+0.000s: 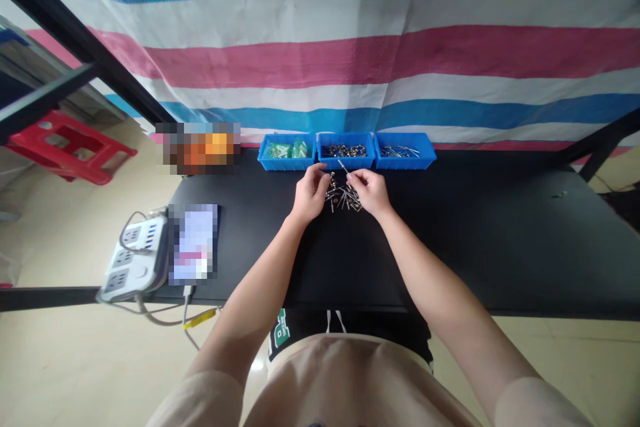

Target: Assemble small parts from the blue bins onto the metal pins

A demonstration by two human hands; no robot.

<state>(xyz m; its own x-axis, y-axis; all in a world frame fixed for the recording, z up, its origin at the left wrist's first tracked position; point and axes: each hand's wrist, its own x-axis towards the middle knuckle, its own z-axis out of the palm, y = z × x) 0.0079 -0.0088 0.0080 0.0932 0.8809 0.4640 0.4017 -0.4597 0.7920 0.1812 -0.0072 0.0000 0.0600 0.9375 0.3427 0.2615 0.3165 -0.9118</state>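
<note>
My right hand pinches a thin silver metal pin, its tip pointing up and to the left. Opposite it, my left hand is closed with thumb and fingertips together; a small shiny bit shows at the tips, too small to name. Between and below both hands lies a loose pile of metal pins and small brass-coloured pieces on the black table. Just beyond the hands stand three blue bins: the left bin holds green and clear pieces, the middle bin small dark and brass-coloured parts, the right bin thin metal pins.
The black tabletop stretches to both sides. At its left edge are a power strip with cables and a blurred flat object. A blurred orange object is at the back left. A striped sheet hangs behind; a red stool stands left.
</note>
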